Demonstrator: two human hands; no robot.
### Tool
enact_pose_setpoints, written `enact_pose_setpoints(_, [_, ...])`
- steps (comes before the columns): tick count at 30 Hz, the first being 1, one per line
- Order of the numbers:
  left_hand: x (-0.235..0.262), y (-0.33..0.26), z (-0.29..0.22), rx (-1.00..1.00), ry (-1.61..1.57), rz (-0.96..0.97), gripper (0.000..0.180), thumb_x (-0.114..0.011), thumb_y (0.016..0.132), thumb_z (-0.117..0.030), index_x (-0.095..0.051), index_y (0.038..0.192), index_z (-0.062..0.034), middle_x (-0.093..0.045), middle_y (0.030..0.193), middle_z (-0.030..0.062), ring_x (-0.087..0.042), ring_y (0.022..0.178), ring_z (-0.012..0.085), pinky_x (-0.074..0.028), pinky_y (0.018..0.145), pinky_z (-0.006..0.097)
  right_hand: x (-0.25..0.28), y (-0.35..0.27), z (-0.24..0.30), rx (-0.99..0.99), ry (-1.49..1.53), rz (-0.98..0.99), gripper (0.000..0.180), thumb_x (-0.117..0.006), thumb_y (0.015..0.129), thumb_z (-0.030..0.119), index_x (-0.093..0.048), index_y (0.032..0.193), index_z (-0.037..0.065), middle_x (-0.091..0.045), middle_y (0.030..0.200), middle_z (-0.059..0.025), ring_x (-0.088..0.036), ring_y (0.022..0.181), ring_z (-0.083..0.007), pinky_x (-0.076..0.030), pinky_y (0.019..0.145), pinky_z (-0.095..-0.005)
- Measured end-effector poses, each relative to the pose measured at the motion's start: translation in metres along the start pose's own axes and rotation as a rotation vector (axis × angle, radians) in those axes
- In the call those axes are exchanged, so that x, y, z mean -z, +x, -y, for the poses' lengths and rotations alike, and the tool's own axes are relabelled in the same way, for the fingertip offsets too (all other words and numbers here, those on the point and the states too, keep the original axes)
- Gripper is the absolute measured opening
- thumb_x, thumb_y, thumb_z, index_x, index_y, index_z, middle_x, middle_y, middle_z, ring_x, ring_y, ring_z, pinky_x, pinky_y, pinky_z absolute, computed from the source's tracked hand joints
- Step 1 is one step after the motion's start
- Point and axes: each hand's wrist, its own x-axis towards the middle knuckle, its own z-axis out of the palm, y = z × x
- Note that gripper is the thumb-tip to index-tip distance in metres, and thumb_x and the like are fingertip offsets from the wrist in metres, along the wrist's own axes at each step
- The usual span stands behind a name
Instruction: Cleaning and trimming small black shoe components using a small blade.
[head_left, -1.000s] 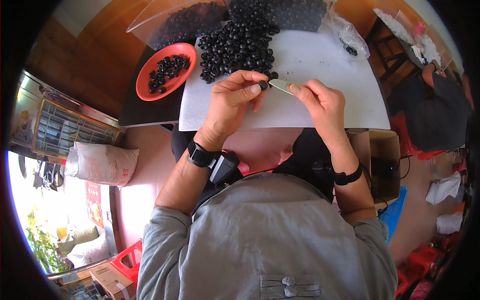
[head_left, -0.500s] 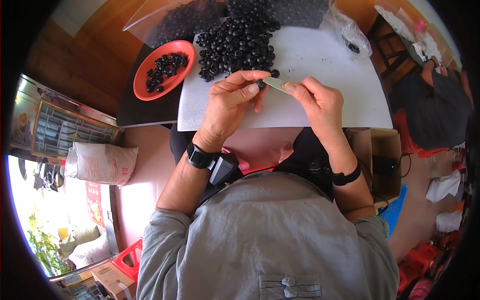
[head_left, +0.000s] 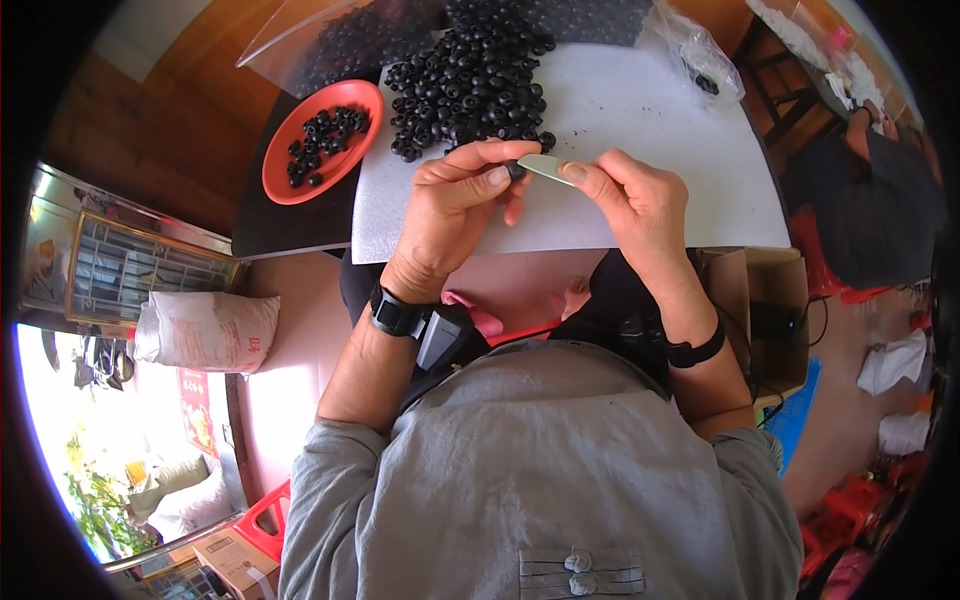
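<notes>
A worker's left hand (head_left: 448, 195) pinches a partly hidden black bead (head_left: 516, 171) above a white board (head_left: 680, 130), right hand (head_left: 645, 205) gripping a pale blade (head_left: 545, 166) against it; a red plate (head_left: 345, 160) and cropped clear container (head_left: 283, 58) hold more.

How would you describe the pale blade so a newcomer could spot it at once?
Start at the white board and find the right hand over its near half. That hand pinches the pale blade, whose tip points left to the black bead in the left hand. Unlike the dark, round bead pile beyond, it is slim and flat.
</notes>
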Motion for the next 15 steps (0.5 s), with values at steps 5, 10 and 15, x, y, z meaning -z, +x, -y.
enact_pose_setpoints(5, [0.0009, 0.0003, 0.0006, -0.006, -0.006, 0.016, 0.029, -0.061, 0.099, -0.001, -0.07, 0.126, 0.0067, -0.07, 0.106, 0.0116, -0.062, 0.088, 0.0188, -0.053, 0.073, 0.032, -0.0006, -0.0013, -0.002, 0.049, -0.005, -0.004, 0.04, -0.076, 0.094, 0.032, -0.06, 0.067, 0.008, -0.051, 0.053, -0.005, -0.047, 0.045, -0.0194, -0.035, 0.045, -0.0354])
enact_pose_setpoints(10, [-0.0038, -0.0011, -0.0001, -0.006, 0.013, -0.017, 0.028, -0.061, 0.1, -0.001, -0.07, 0.125, 0.0069, -0.069, 0.107, 0.0112, -0.063, 0.088, 0.0185, -0.053, 0.073, 0.032, -0.0034, -0.0021, -0.0027, 0.069, -0.016, -0.035, 0.038, -0.077, 0.093, 0.031, -0.06, 0.069, 0.008, -0.053, 0.054, -0.0051, -0.05, 0.047, -0.0206, -0.037, 0.046, -0.036])
enact_pose_setpoints(15, [0.0034, 0.0008, 0.0018, 0.001, 0.015, 0.03, 0.024, -0.06, 0.1, 0.0, -0.071, 0.121, 0.0065, -0.068, 0.113, 0.0109, -0.061, 0.088, 0.0184, -0.052, 0.072, 0.032, -0.0069, -0.0038, -0.0071, 0.262, -0.153, -0.089, 0.037, -0.081, 0.089, 0.028, -0.058, 0.069, 0.007, -0.055, 0.057, -0.0042, -0.053, 0.05, -0.0212, -0.039, 0.046, -0.0363])
